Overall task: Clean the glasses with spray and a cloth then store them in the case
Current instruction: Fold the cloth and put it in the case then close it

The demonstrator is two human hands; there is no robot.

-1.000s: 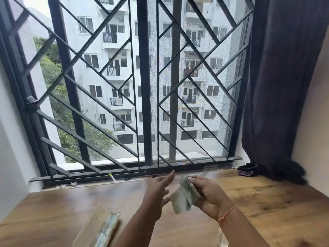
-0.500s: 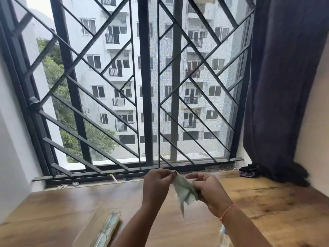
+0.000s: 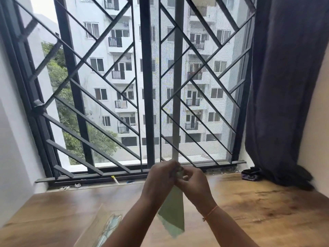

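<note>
The left hand (image 3: 160, 177) and the right hand (image 3: 194, 182) meet above the middle of the wooden table (image 3: 258, 211), each pinching the top edge of the pale green cloth (image 3: 173, 211), which hangs down flat between the forearms. The glasses (image 3: 110, 225) lie by the table's near-left edge on a pale flat sheet (image 3: 96, 227) too blurred to identify, partly hidden by the left forearm. A dark curtain (image 3: 284, 86) hangs at the far-right corner beside the barred window (image 3: 147, 86).
</note>
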